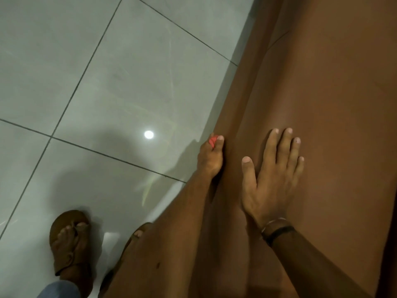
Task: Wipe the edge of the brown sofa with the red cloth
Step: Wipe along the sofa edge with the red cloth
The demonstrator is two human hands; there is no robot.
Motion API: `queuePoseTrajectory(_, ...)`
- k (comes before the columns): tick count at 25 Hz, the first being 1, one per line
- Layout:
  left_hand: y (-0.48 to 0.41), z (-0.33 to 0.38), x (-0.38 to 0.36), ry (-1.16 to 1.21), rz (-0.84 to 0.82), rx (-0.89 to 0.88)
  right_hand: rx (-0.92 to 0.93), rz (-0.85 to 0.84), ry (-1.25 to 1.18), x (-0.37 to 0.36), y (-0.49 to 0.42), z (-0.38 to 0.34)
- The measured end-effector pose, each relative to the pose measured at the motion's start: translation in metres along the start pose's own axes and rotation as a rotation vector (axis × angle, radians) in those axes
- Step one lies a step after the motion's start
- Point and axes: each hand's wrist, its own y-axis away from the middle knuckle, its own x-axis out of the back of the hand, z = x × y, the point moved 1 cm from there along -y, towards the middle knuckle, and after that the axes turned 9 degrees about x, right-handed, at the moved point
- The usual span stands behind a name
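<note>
The brown sofa [322,93] fills the right half of the view, its outer edge running diagonally from top right down to the middle. My left hand [211,157] grips the red cloth [213,141] and presses it against that edge; only a small red fold shows between thumb and fingers. My right hand [274,173] lies flat on the sofa's top surface, fingers spread, with nothing in it. A bangle and a dark band sit on its wrist.
Glossy grey floor tiles [107,82] spread to the left of the sofa, with a ceiling light reflected in them. My two feet in brown sandals [69,244] stand on the tiles close to the sofa's base.
</note>
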Motion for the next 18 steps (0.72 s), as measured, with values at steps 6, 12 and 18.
queuePoseTrajectory(6, 0.008, 0.013, -0.007, -0.021, -0.003, 0.055, -0.012, -0.001, 0.032, -0.008, 0.001, -0.001)
queuePoseTrajectory(12, -0.057, 0.111, -0.033, -0.041, -0.007, -0.089, -0.013, -0.032, 0.093, -0.012, 0.000, 0.004)
queuePoseTrajectory(18, -0.056, 0.088, -0.023, -0.125, 0.035, 0.085, -0.017, -0.092, 0.074, 0.006, -0.014, 0.002)
